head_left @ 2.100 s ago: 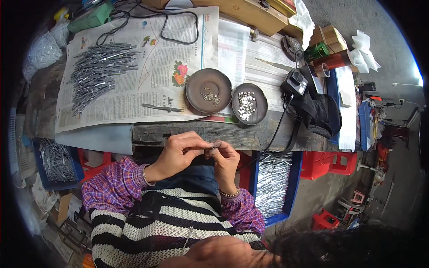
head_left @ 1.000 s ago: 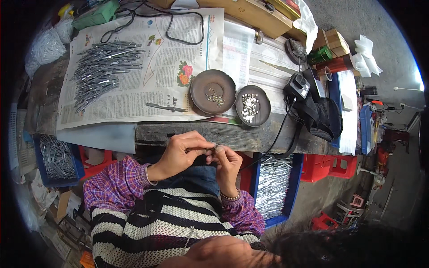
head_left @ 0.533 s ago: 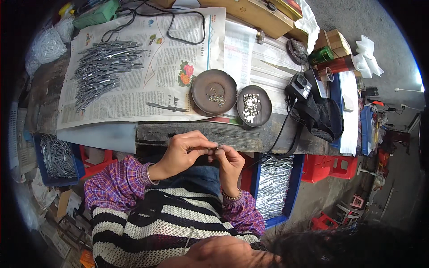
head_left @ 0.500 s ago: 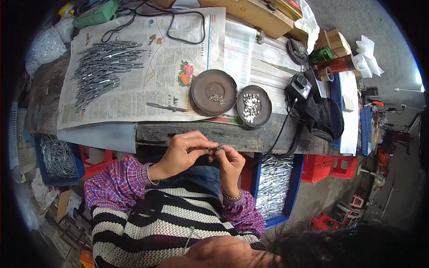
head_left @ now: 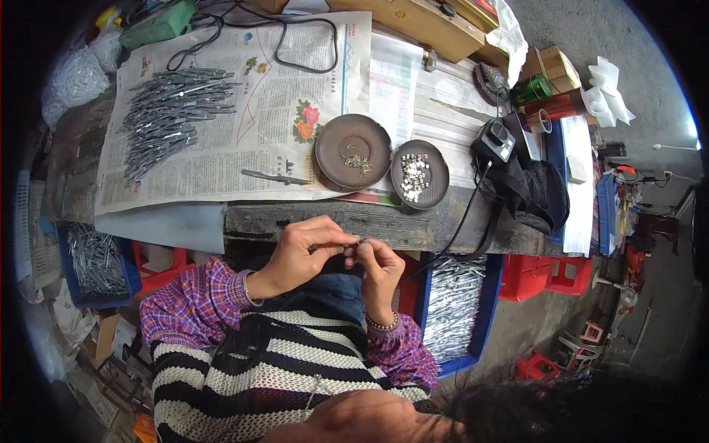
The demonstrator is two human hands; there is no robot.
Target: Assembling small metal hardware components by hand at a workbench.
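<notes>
Nothing has shifted — left hand (head_left: pixel 299 255) and right hand (head_left: pixel 378 262) pinch small metal part (head_left: pixel 354 241).

The single view comes from a head-worn fisheye camera that looks steeply down and forward. The wearer's striped chest fills the bottom centre, close to the lens. The hands (head_left: pixel 336 255) sit mid-frame, and the bench (head_left: pixel 413 229) curves across the upper half. The floor falls away at right, farther off.

Soft, even daylight, sharp at centre; fisheye bends edges into a dark rim.
</notes>
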